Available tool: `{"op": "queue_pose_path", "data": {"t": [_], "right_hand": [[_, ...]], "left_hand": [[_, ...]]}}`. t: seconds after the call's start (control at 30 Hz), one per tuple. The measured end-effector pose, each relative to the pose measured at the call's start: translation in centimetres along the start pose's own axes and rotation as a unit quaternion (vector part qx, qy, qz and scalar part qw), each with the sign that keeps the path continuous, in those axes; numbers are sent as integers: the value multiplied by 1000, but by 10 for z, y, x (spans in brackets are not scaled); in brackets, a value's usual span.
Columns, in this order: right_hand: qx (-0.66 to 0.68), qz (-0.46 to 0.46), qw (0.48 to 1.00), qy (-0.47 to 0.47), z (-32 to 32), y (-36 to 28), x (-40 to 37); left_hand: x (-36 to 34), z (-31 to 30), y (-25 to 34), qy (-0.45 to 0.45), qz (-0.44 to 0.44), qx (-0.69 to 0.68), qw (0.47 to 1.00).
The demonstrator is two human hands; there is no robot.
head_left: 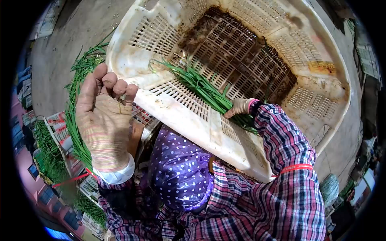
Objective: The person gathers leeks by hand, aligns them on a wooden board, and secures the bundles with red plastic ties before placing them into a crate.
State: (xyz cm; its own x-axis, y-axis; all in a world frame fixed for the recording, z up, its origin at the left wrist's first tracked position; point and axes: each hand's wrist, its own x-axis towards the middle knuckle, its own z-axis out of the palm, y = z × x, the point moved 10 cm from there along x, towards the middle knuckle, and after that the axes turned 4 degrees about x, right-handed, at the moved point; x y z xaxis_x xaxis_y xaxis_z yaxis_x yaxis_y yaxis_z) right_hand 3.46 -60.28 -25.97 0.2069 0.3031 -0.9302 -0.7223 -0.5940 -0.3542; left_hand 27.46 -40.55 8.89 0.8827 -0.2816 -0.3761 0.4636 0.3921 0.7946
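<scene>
A large white plastic basket (173, 110), stained brown inside, is tipped with its mouth toward me. My right hand (241, 108), in a pale glove, reaches inside and is closed around a bunch of chives (201, 85). The long green leaves lie along the basket's near slotted wall, their tips pointing left. My left hand (106, 108), in a striped, dirt-stained glove, is raised at the basket's left corner, palm facing me. Its bent fingers are apart and hold nothing, with the fingertips right at the rim.
More long green leaves (72, 108) are heaped left of the basket, behind my left hand. Crates with greens (46, 140) stand at the lower left. A purple polka-dot cover (181, 168) lies below the basket's near rim. Concrete floor (60, 52) shows beyond.
</scene>
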Motion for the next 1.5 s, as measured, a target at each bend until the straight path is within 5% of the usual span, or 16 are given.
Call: {"op": "queue_pose_path", "data": {"t": [0.03,0.2,0.4,0.57,0.73,0.8,0.87,0.93,1.0,1.03,1.1,1.17,1.3,1.37,1.47,1.5], "right_hand": [[34,-60,998,2,4,-11,-3],[-67,-29,992,99,-7,-24,-27],[65,-130,987,71,2,-21,-58],[268,-261,926,45,-24,-34,-135],[300,-397,867,33,-59,-104,-251],[313,-422,850,21,-51,-141,-298],[256,-430,865,-15,-38,-167,-312],[216,-471,855,-37,-22,-198,-340],[156,-460,874,-27,-10,-216,-348],[169,-454,873,-52,-3,-223,-354],[135,-463,875,-46,3,-238,-350],[89,-441,892,-54,11,-251,-357],[72,-430,895,-89,40,-277,-387],[23,-476,878,-45,49,-295,-404],[-40,-538,842,-12,66,-323,-434],[-66,-558,827,-7,77,-334,-449]], "left_hand": [[-3,2,1,-5,9,22,1000],[-27,21,13,-35,92,145,985],[-63,24,-9,-67,-51,233,969],[-90,28,-45,-146,-168,328,918],[-105,62,-92,-304,-82,438,842],[-104,81,-92,-312,28,563,765],[-99,101,-95,-347,62,525,775],[-105,116,-82,-343,-35,443,827],[-119,115,-65,-315,-99,581,744],[-118,126,-53,-351,3,431,831],[-108,101,-40,-356,66,197,911],[-110,104,1,-174,86,123,973],[-150,160,52,-268,175,57,946],[-157,165,75,-339,229,124,904],[-227,188,98,-528,234,29,816],[-229,175,111,-392,278,91,872]]}}
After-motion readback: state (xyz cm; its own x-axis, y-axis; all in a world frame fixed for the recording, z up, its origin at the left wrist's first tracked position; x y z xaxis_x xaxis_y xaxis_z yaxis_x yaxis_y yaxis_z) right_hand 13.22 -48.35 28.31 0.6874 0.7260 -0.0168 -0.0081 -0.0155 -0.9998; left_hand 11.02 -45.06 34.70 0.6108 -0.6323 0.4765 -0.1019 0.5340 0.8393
